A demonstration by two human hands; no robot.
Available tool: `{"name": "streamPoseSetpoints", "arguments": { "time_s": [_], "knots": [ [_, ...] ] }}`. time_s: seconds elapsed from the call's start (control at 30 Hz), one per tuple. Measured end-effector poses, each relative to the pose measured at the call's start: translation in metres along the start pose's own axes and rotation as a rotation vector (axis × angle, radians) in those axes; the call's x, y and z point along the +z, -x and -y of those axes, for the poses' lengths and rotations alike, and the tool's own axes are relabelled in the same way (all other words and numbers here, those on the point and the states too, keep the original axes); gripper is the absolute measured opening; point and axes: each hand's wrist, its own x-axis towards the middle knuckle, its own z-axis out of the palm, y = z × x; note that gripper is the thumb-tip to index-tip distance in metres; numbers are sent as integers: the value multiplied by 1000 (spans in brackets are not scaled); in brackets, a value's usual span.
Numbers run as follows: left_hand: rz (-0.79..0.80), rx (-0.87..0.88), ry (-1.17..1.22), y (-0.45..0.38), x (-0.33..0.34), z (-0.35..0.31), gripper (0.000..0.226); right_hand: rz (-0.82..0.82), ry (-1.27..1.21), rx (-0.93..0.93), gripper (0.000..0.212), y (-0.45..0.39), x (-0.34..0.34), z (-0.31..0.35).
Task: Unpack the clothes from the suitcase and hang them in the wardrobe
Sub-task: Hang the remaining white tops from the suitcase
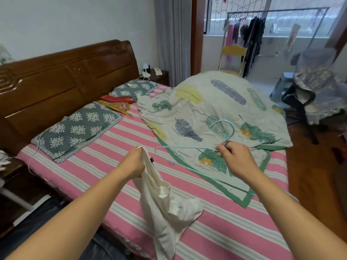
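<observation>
My left hand (134,162) grips the top edge of a cream white garment (163,209), which hangs down and bunches on the pink striped bed (112,177). My right hand (237,159) pinches a light blue wire hanger (228,128) just below its hook, a little to the right of the garment. The hanger's hook curves up over the quilt, and one arm of the hanger points left toward the garment's top. No suitcase or wardrobe is plainly visible.
A leaf-patterned quilt (216,109) lies crumpled across the bed's right half. Two grey floral pillows (78,128) sit by the wooden headboard (65,81). A clothes rack (251,34) with hanging garments, a yellow chair (232,57) and a covered chair (315,79) stand at the right.
</observation>
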Motion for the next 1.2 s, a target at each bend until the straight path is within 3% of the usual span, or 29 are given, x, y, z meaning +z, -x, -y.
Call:
{"name": "streamPoseSetpoints", "arguments": {
  "time_s": [0.13, 0.23, 0.33, 0.4, 0.5, 0.63, 0.7, 0.77, 0.8, 0.87, 0.93, 1.03, 1.13, 1.2],
  "knots": [
    [42, 68, -127, 6, 6, -2, 50, 126, 77, -92, 36, 16, -2, 17],
    [78, 194, -176, 15, 9, -18, 44, 100, 107, -157, 33, 20, 12, 35],
    [96, 247, -230, 31, 8, -41, 72, 171, 131, -217, 31, 26, 35, 55],
    [34, 335, -175, 46, 4, -58, 74, 124, 120, -266, 29, 28, 49, 59],
    [-34, 565, -10, 70, -11, -80, 70, -94, -140, -205, 27, 25, 49, 56],
    [-56, 815, 134, 96, -44, -105, 64, -41, -486, -201, 30, 33, 42, 75],
    [-282, 902, -25, 104, -64, -109, 43, -94, -603, -194, 35, 38, 34, 88],
    [-623, 899, -415, 102, -83, -105, 34, -120, -748, -162, 30, 35, 21, 96],
    [-677, 875, -556, 98, -91, -101, 36, -137, -783, -161, 29, 34, 15, 100],
    [-600, 850, -680, 92, -103, -100, 43, -152, -779, -187, 30, 33, 6, 109],
    [-501, 857, -657, 87, -108, -99, 40, -128, -782, -192, 28, 31, 6, 116],
    [-482, 837, -669, 88, -107, -97, 31, -59, -684, -204, 25, 23, 21, 122],
    [-535, 702, -577, 89, -99, -88, 31, -240, -359, -346, 27, 31, 47, 114],
    [-552, 620, -480, 91, -97, -79, 33, -400, -412, -361, 25, 61, 66, 112]
  ]
}}
